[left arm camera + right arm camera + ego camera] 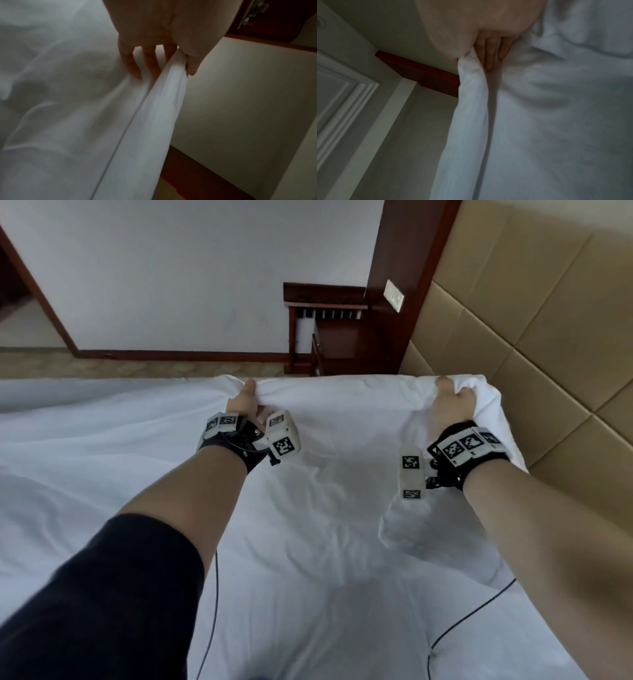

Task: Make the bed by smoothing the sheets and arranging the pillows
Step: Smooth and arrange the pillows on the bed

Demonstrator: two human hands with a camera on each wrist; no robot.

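Observation:
A white pillow (342, 412) lies across the white sheet (85, 474) at the head end of the bed, wrinkled in the middle. My left hand (245, 400) pinches the pillow's far flat edge (171, 81) between thumb and fingers. My right hand (452, 402) grips the same far edge (471, 75) near the pillow's right corner, beside the headboard. Both hands hold bunched fabric; the fingertips are partly hidden under the cloth.
A tan padded headboard (548, 337) stands at the right. Beyond the bed are a dark wooden nightstand (325, 330), a wooden post with a wall switch (394, 296), a white wall and patterned carpet (102, 366). Thin black cables (479, 607) trail over the sheet near me.

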